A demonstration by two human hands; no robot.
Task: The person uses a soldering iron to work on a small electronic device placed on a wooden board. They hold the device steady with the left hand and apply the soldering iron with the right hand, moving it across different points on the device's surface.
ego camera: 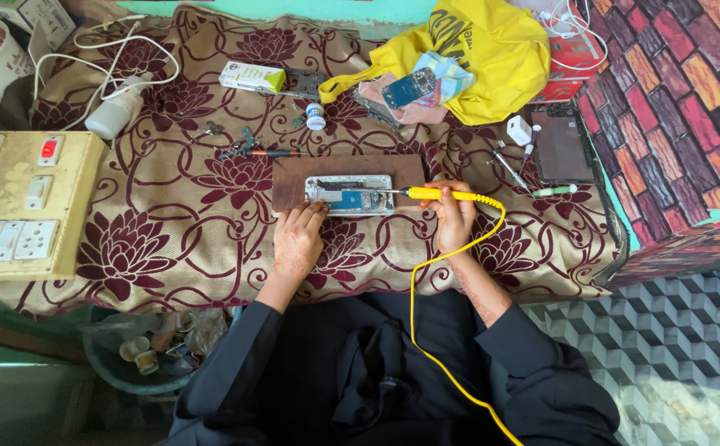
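Opened phone (349, 195) flat on a brown board (290, 183), long axis left to right. Right hand (454, 216) just right of the phone, fingers closed round a yellow soldering iron (451, 195), tip reaching left onto the phone's right end. Left hand (298, 237) just below the phone's left end, fingers loosely spread, fingertips touching the board, gripping nothing. Floral cloth (170, 239) under the board; switchboard (21, 206) far left of the phone.

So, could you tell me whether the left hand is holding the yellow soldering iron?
No, the right hand grips the yellow soldering iron; the left hand rests by the opened phone.
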